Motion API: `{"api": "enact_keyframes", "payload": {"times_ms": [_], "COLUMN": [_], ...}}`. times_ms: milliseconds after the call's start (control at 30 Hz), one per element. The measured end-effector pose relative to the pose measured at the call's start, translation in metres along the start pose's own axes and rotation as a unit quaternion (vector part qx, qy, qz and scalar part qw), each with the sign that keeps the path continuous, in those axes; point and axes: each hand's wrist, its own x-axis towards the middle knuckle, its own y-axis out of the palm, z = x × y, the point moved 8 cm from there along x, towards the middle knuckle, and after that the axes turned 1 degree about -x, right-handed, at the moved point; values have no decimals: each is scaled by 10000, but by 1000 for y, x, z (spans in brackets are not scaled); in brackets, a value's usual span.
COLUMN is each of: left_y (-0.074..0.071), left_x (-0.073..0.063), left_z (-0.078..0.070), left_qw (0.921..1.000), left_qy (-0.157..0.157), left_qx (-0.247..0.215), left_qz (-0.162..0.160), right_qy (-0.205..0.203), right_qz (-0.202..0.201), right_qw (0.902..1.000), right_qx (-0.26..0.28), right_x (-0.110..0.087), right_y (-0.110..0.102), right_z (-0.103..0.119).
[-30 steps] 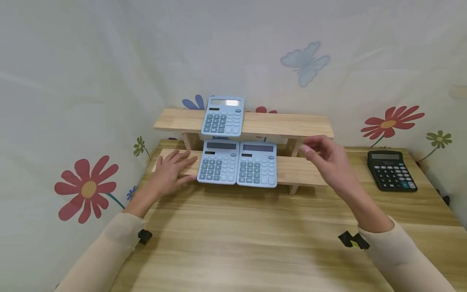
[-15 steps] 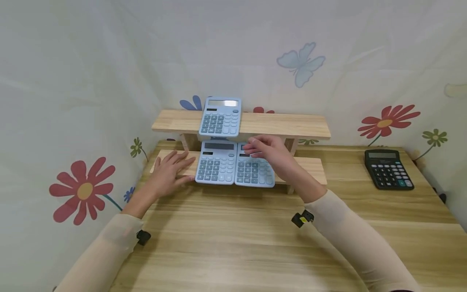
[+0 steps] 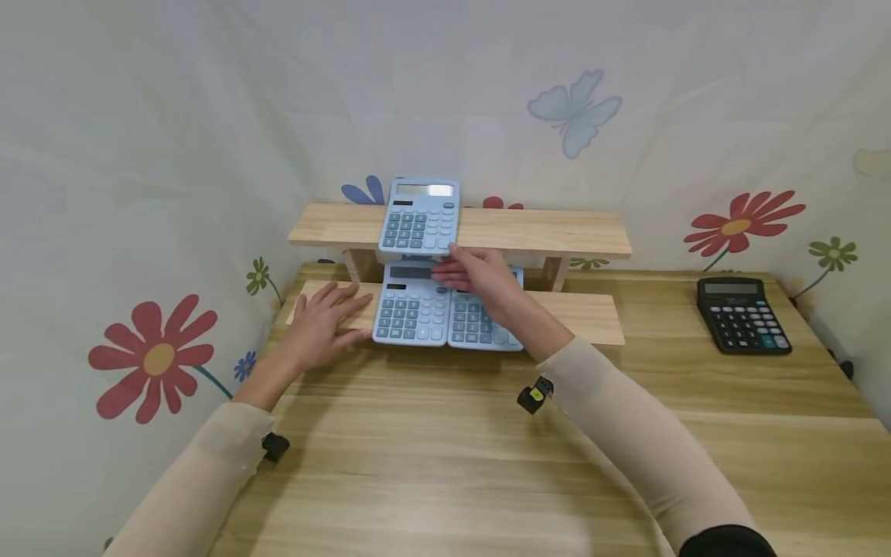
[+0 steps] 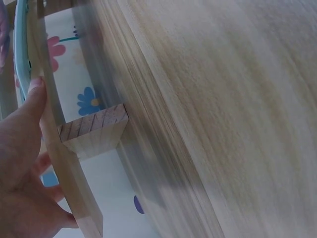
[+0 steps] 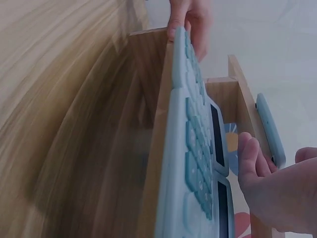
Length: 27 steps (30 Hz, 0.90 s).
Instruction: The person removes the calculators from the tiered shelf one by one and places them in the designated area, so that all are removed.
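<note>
- Far left: red printed flower (image 3: 158,359) on the pale wall sheet.
- Left grip (image 3: 323,321): fingers spread, not closed on anything; resting on the left end of the lower shelf (image 3: 585,316). Thumb tip at the near-left corner of the lower-left calculator (image 3: 411,309); touching or just beside, can't tell.
- Lower-left calculator: light blue, face up, on the lower shelf, left of centre.
- Upper calculator (image 3: 420,216): same light blue type, left of centre on the upper shelf (image 3: 543,230), spanning it far to near.
- Lower-right calculator (image 3: 473,321): same type, right beside the lower-left one, partly covered by the right arm.
- Right grip (image 3: 480,282): loose, thumb and extended fingers apart, at the upper calculator's near-right corner. Contact: can't tell.
- Butterfly print (image 3: 576,114): far wall, right of centre.
- Black calculator (image 3: 743,316): on the tabletop (image 3: 418,449), right of the shelves and well apart from both hands.
- Far right: red and green flower prints behind it.
</note>
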Motion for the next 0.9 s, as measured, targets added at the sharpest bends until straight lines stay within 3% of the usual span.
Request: {"api": "enact_keyframes", "payload": {"times_ms": [600, 900], "left_y": [3, 2], "left_x": [-2, -1], "left_z": [4, 3], "left_qw": [10000, 10000], "left_qy": [8, 75], "left_qx": [-3, 29], "left_qz": [27, -52], "right_qy": [64, -28], "right_qz": [-356, -286], "right_qw": [9987, 9990], "right_qx": [349, 340], "right_x": [7, -7], "right_y": [9, 5], "right_z": [-2, -5]}}
